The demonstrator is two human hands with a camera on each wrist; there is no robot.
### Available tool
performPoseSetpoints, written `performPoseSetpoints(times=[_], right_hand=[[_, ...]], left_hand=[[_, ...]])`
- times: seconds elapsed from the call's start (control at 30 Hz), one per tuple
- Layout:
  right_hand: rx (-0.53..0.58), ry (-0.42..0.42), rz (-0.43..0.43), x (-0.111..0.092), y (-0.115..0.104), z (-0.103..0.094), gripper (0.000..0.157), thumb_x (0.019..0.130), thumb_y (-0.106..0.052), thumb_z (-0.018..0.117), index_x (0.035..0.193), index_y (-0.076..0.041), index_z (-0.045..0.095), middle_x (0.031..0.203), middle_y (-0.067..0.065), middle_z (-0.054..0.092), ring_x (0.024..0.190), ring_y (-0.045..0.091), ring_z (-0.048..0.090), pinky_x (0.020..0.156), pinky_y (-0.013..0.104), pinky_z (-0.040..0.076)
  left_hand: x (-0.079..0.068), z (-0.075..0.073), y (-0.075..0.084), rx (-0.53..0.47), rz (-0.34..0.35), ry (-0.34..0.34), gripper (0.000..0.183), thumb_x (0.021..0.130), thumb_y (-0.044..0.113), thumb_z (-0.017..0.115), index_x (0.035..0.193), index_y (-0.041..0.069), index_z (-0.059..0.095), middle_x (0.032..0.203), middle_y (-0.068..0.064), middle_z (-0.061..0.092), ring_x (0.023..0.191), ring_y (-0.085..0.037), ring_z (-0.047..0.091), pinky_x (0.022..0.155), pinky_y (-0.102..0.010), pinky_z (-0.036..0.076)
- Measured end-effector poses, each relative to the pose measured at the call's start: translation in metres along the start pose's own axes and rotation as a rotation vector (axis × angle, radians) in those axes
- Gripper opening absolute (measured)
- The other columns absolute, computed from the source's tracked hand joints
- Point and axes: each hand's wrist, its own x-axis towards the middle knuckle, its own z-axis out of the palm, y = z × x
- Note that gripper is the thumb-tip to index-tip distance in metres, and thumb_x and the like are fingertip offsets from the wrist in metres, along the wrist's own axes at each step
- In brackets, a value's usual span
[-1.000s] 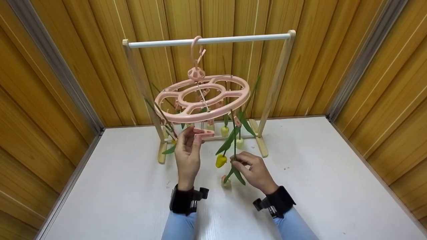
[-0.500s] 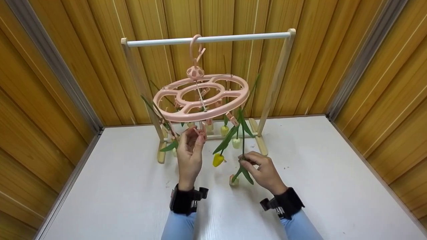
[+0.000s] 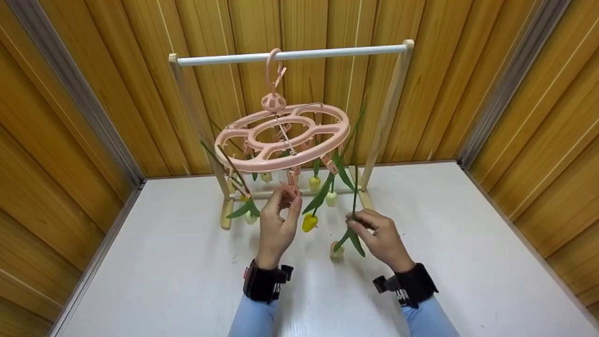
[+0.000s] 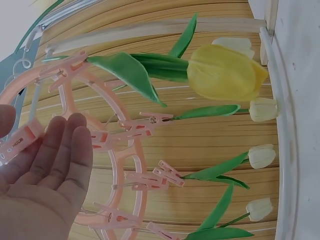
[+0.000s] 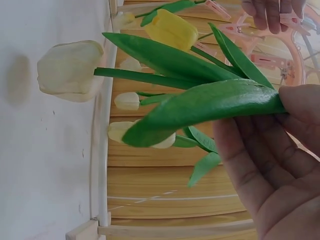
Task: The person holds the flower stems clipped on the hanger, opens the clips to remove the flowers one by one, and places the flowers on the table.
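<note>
The left hand (image 3: pixel 278 229) pinches a clip (image 3: pixel 292 190); the right hand (image 3: pixel 384 239) pinches a tulip (image 5: pixel 215 100) by its stem, a sound hold (likely light and bendy, with a bloom that could crease). The ring (image 3: pixel 262 165) has its near edge above the left hand, a yellow bloom (image 3: pixel 309 223) hangs between the two, and wider table (image 3: pixel 477 262) room lies beyond the right hand

The head view looked forward and down from above and behind, the left hand (image 3: pixel 277 229) at seven o'clock, the right hand (image 3: pixel 384 238) at four. Both wrist views, much nearer, faced the panelled wall (image 5: pixel 150 162), turned sideways – the table (image 4: pixel 302 125) lay at three o'clock in the left view, at nine in the right. Those two shared the yellow tulip (image 4: pixel 225 73) – at two o'clock and twelve respectively
</note>
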Motion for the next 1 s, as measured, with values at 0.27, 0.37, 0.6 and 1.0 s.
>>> performPoseSetpoints(times=[0.27,0.37,0.6,1.0], right_hand=[[0.01,0.049,0.02,0.001,0.002,-0.012,0.02,0.09,0.011,0.07,0.103,-0.002,0.077,0.098,0.012,0.075,0.089,0.005,0.068,0.078,0.011,0.053],[0.001,0.063,0.039,0.001,0.002,-0.017,0.018,0.091,0.01,0.069,0.104,-0.002,0.077,0.097,0.011,0.075,0.087,0.004,0.067,0.077,0.011,0.053],[0.0,0.074,0.048,0.002,0.004,-0.029,0.015,0.094,0.008,0.068,0.105,0.003,0.076,0.096,0.013,0.074,0.084,0.005,0.066,0.078,0.013,0.053],[-0.026,0.078,0.075,0.002,0.005,-0.043,0.019,0.094,0.007,0.068,0.109,-0.001,0.077,0.098,0.011,0.07,0.088,0.004,0.067,0.078,0.012,0.054]], left_hand=[[-0.006,0.01,0.0,0.059,-0.064,-0.043,0.016,0.101,0.011,0.067,0.113,0.0,0.068,0.101,-0.008,0.072,0.091,-0.019,0.068,0.08,-0.032,0.057],[-0.007,0.012,-0.001,0.08,-0.07,-0.061,0.018,0.1,0.01,0.067,0.114,0.0,0.068,0.102,-0.009,0.072,0.092,-0.019,0.069,0.08,-0.032,0.057],[-0.008,0.016,0.001,0.106,-0.054,-0.084,0.016,0.101,0.011,0.066,0.113,0.001,0.068,0.103,-0.01,0.074,0.093,-0.019,0.07,0.08,-0.033,0.058],[-0.01,0.024,0.002,0.096,-0.012,-0.117,0.021,0.101,0.009,0.065,0.119,-0.001,0.068,0.106,-0.014,0.072,0.094,-0.02,0.069,0.079,-0.032,0.058]])
